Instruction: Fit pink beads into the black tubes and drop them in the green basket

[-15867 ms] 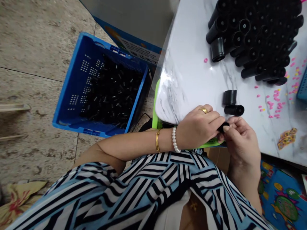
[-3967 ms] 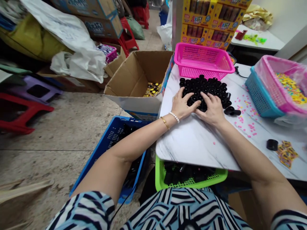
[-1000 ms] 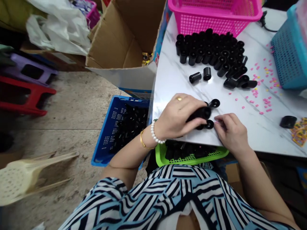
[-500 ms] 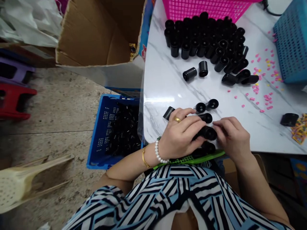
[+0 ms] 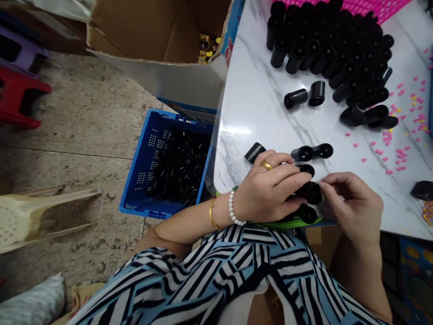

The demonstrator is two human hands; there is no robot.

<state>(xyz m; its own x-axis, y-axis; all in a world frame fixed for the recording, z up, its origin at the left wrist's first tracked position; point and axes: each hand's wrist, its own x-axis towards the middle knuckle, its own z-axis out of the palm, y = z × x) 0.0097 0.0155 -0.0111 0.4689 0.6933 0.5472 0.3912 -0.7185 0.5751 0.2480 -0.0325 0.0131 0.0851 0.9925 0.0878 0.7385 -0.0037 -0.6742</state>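
My left hand (image 5: pixel 274 187), with a gold ring and a pearl bracelet, is closed around a black plastic cylinder (image 5: pixel 314 194) at the front edge of the table. The cylinder's round, hollow-looking end faces right. My right hand (image 5: pixel 355 203) is beside that end, thumb and forefinger pinched close to its rim; whatever lies between those fingertips is too small or hidden to make out. Another black cylinder (image 5: pixel 307 170) lies just beyond the held one, partly under my left fingers. One more (image 5: pixel 308 214) lies nearer my body, over a green plastic rim (image 5: pixel 287 223).
Many black cylinders (image 5: pixel 324 54) stand in a cluster before a pink basket (image 5: pixel 385 11). Small pink and yellow pieces (image 5: pixel 401 153) are scattered at right. Left of the table are a cardboard box (image 5: pixel 162 72) and a blue crate (image 5: pixel 135 180) of black parts.
The view has swung left, so the table and its cylinders appear further right. My left hand keeps its hold on the cylinder; my right hand stays at its end, with its back slightly further right.
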